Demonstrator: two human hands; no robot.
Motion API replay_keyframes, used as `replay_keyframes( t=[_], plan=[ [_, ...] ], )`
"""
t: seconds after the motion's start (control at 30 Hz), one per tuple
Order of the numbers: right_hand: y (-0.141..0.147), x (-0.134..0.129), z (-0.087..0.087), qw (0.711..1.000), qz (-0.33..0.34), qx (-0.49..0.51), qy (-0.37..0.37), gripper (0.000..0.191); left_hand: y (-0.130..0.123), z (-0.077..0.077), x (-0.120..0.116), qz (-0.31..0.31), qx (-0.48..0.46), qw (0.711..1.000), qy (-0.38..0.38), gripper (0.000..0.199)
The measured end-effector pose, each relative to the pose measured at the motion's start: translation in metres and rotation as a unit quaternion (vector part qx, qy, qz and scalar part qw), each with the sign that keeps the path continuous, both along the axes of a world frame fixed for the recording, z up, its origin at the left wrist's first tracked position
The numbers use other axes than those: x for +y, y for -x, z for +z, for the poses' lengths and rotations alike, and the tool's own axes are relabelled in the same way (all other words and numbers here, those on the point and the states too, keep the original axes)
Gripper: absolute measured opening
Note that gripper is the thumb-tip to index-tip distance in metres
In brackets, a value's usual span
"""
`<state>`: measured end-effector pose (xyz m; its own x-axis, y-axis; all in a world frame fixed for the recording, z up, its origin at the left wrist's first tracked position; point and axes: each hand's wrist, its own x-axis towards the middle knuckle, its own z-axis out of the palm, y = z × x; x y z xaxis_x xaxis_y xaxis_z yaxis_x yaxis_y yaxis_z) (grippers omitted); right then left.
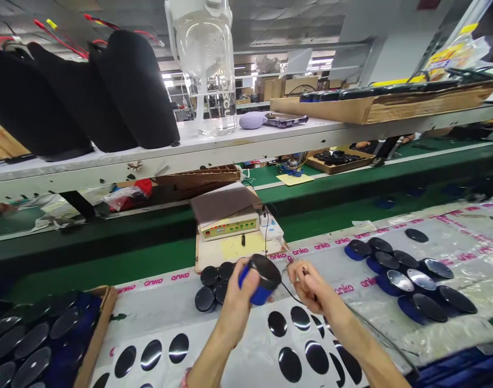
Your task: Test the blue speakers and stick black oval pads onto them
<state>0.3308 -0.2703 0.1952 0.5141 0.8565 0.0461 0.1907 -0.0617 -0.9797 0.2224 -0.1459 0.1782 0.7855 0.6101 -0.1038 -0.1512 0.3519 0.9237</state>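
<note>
My left hand (239,302) is wrapped around a short blue cylinder with a glossy black top (263,275), holding it tilted above the bench. Just to its right, my right hand (313,288) has its fingers curled in a pinch; what sits between them is too small to make out. A thin dark cord passes between the cylinder and my right hand. Below both hands lies a white sheet of round black discs (290,364), some of its spots bare. Several more black-topped cylinders (205,299) stand close behind my left hand.
A box of similar cylinders (95,345) stands at lower left, and a loose group (420,280) at right. Behind the hands is a small tester box with coloured buttons (230,228). The shelf (214,148) above bears a water bottle (206,70) and black sleeves (133,91).
</note>
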Motion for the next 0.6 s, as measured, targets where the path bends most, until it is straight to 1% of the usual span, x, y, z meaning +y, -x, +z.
replay_keyframes(
  t=[0.03,0.07,0.1,0.17,0.23,0.33,0.4,0.43,0.5,0.57,0.6],
  plan=[
    [0.004,-0.001,0.010,0.999,0.017,-0.034,0.002,0.034,0.005,0.002,0.003,0.008,-0.015,0.997,0.080,0.051],
    [0.008,-0.001,0.016,0.996,0.035,-0.077,0.007,0.030,0.009,0.003,0.004,0.014,-0.026,0.989,0.144,0.054],
    [0.011,-0.002,0.020,0.991,0.055,-0.122,0.011,0.027,0.013,0.004,0.005,0.019,-0.034,0.981,0.188,0.056],
    [0.016,0.000,0.021,0.976,0.082,-0.200,0.001,0.025,0.019,0.005,0.004,0.024,-0.045,0.972,0.229,0.055],
    [0.020,0.003,0.017,0.960,0.076,-0.268,-0.027,0.024,0.022,0.006,0.002,0.025,-0.051,0.972,0.227,0.053],
    [0.023,0.006,0.013,0.931,0.059,-0.355,-0.052,0.019,0.026,0.008,0.001,0.018,-0.047,0.983,0.176,0.048],
    [0.024,0.005,0.014,0.907,0.050,-0.414,-0.054,0.015,0.029,0.009,0.004,0.013,-0.037,0.992,0.117,0.044],
    [0.025,0.004,0.016,0.893,0.042,-0.445,-0.049,0.015,0.030,0.010,0.005,0.012,-0.032,0.996,0.078,0.042],
    [0.027,0.002,0.019,0.856,0.012,-0.515,-0.036,0.016,0.032,0.012,0.006,0.018,-0.018,0.999,-0.020,0.037],
    [0.029,0.001,0.021,0.813,-0.029,-0.580,-0.025,0.020,0.034,0.014,0.005,0.030,0.008,0.992,-0.121,0.035],
    [0.030,0.001,0.021,0.796,-0.048,-0.603,-0.022,0.021,0.035,0.016,0.004,0.031,0.025,0.986,-0.159,0.035]
  ],
)
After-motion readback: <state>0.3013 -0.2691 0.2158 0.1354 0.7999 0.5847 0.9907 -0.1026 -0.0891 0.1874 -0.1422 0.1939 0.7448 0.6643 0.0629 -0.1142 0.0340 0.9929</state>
